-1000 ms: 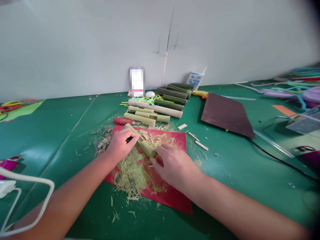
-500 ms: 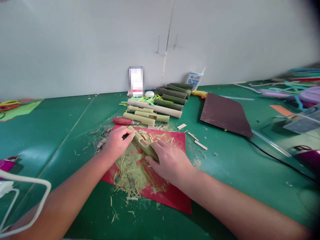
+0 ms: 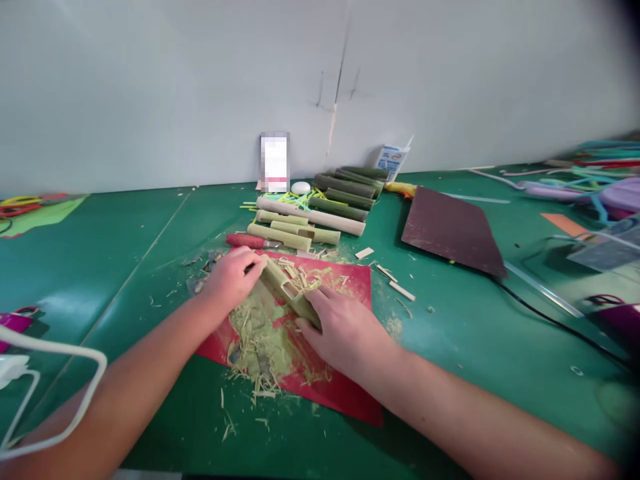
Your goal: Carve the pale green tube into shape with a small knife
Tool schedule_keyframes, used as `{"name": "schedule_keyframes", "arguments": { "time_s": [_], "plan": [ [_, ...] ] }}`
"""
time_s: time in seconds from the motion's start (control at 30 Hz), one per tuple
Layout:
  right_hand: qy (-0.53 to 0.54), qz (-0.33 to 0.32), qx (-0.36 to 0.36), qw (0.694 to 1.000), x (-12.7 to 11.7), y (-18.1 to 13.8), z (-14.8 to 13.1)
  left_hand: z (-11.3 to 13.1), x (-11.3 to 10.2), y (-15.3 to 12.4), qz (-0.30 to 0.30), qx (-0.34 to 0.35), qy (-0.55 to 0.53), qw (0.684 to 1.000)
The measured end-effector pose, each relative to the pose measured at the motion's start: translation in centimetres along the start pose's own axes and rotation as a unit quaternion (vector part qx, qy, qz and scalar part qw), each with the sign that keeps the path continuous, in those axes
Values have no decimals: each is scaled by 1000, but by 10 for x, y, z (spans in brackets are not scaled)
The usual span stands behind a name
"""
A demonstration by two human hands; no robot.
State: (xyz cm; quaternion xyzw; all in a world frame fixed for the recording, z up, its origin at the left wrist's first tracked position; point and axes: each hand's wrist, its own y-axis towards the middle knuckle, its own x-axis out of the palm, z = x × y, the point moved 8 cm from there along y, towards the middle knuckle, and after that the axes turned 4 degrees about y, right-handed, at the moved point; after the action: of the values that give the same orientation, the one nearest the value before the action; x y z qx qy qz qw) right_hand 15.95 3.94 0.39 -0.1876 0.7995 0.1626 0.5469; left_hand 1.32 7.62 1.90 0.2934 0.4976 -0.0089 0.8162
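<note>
A pale green bamboo tube with a rectangular opening cut in its side lies slanted over a red sheet. My right hand is wrapped round its lower end, thumb on the near side. At the upper end my left hand is closed in a pinch, fingertips against the tube; whether anything small is also between them is hidden. Bamboo shavings and dust cover much of the sheet. Just beyond my left hand lies a red-handled knife.
Several bamboo pieces lie in rows behind the sheet. A phone leans on the wall, near a drink carton. To the right is a dark brown board; a white cable loops at the lower left.
Both hands and the bamboo tube remain in nearly the same place, with only slight shifts. The whole view has moved a little.
</note>
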Motion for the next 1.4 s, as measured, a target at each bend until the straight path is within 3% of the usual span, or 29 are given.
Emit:
{"name": "schedule_keyframes", "arguments": {
  "time_s": [0.17, 0.3, 0.43, 0.53, 0.67, 0.8, 0.93, 1.07, 1.2, 1.33, 1.4],
  "plan": [
    [2, -6, -3, 1000, 1, -1, 0, 8, 6, -1, -37, 31, -25, 999],
    [4, 1, -5, 1000, 0, -1, 0, -2, -2, 0, 9, 2, 3, 1000],
    [8, -11, 0, 1000, 1, 0, 1, -3, 3, 2, -21, 21, -28, 999],
    [11, -4, 1, 1000, 1, 0, 2, -6, -2, 2, 16, 2, -19, 1000],
    [15, -6, 0, 1000, 2, 0, 2, -2, 6, 1, -25, 21, -38, 999],
    [14, 0, 1, 1000, 3, 0, 3, -5, 0, 0, 15, -2, -14, 1000],
    [23, -4, -1, 1000, 4, 1, 3, 7, 10, -2, -40, 41, -37, 998],
    [21, 10, -2, 1000, 2, 0, 3, 2, 1, -1, 9, 4, -5, 1000],
    [13, 1, 5, 1000, 3, -1, 3, 7, 9, -2, -47, 27, -40, 998],
    [13, 5, 8, 1000, 1, 0, 3, 0, 1, 0, 4, -4, -4, 1000],
    [11, 0, 8, 1000, 2, -1, 3, 2, 5, 0, -21, 13, -17, 1000]
  ]
}}
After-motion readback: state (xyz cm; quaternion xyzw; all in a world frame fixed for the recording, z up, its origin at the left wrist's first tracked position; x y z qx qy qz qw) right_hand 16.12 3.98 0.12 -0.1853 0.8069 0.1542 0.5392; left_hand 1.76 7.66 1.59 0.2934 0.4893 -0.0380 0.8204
